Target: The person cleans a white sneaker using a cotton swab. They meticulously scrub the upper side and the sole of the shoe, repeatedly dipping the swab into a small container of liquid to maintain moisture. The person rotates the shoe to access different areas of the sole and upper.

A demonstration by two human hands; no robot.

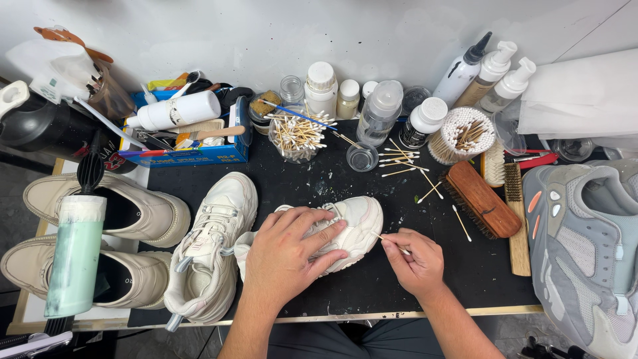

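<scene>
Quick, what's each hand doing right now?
Left hand: open, pressed flat on the white sneaker.
Right hand: closed, pinching a cotton swab against the sneaker.

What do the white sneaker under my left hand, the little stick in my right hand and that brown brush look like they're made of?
White sneaker: looks like smooth leather or synthetic leather, matte, with a thick rubbery sole; which one is unclear. Stick pinched in the right hand: pale wood, like the cotton swabs nearby. Brown brush: glossy varnished wood back with dark bristles along its edge. The left hand covers the sneaker's middle.
</scene>
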